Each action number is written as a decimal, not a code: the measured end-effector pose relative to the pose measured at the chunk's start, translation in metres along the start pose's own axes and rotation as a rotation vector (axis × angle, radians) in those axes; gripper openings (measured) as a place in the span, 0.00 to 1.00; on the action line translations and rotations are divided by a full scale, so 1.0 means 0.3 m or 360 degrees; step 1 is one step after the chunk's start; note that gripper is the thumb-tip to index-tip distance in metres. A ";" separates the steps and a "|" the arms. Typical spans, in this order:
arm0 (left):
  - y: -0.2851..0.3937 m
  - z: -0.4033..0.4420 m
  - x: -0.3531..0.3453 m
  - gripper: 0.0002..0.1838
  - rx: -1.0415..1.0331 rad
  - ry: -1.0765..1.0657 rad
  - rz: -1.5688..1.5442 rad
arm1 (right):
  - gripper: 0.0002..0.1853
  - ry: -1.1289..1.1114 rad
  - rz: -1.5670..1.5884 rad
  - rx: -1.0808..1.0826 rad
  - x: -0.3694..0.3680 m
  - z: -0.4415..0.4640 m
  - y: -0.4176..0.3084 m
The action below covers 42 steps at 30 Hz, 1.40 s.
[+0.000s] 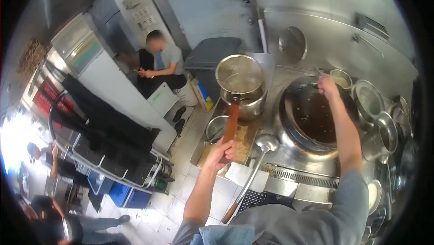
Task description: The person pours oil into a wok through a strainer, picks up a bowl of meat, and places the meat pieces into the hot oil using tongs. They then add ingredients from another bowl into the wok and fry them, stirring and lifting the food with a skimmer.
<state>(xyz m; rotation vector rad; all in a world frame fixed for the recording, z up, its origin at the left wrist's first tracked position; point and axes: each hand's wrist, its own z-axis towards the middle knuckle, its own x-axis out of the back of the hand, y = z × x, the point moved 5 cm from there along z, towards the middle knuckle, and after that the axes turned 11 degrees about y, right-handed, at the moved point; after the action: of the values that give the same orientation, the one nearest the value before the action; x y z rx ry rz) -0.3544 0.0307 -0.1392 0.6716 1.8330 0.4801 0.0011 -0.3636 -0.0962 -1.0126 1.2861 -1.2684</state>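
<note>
My left hand [221, 153] is wrapped round the wooden handle of a round mesh strainer [239, 74]. The strainer is over a metal pot [251, 108] left of the stove. My right hand [328, 85] is closed at the upper right rim of a large wok [312, 114] with dark liquid in it; a small metal piece shows beside the fingers, too small to name. A small metal container [341, 79] is just right of that hand. Between my arms lies a ladle [266, 142] with a long handle, its bowl near the wok's left side.
Metal pots [379, 136] and bowls crowd the right side. A tray [244, 143] holds another strainer. At the back left a person [167, 61] sits by a grey bin [212, 52]. Other people [49, 218] are at the lower left, near a rack [108, 172].
</note>
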 end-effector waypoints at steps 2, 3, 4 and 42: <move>0.036 -0.012 -0.011 0.12 -0.0053 -0.0075 0.0022 | 0.06 0.0009 0.0392 -0.0095 -0.085 -0.256 -0.111; 0.063 -0.030 -0.045 0.12 -0.0109 -0.0087 0.0093 | 0.05 -0.0075 0.0524 -0.0177 -0.117 -0.315 -0.102; 0.090 -0.035 -0.062 0.12 -0.0142 -0.0054 0.0149 | 0.06 -0.0161 0.0659 -0.0261 -0.151 -0.375 -0.087; 0.006 -0.060 -0.045 0.41 0.0140 0.0040 -0.0575 | 0.11 -0.0036 0.0119 0.2450 0.125 -1.953 -0.985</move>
<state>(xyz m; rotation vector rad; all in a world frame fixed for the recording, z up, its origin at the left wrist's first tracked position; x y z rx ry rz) -0.3673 0.0232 -0.1221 0.3795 1.9545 0.1703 -0.6087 -0.3491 0.1489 0.1481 0.0576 -1.6335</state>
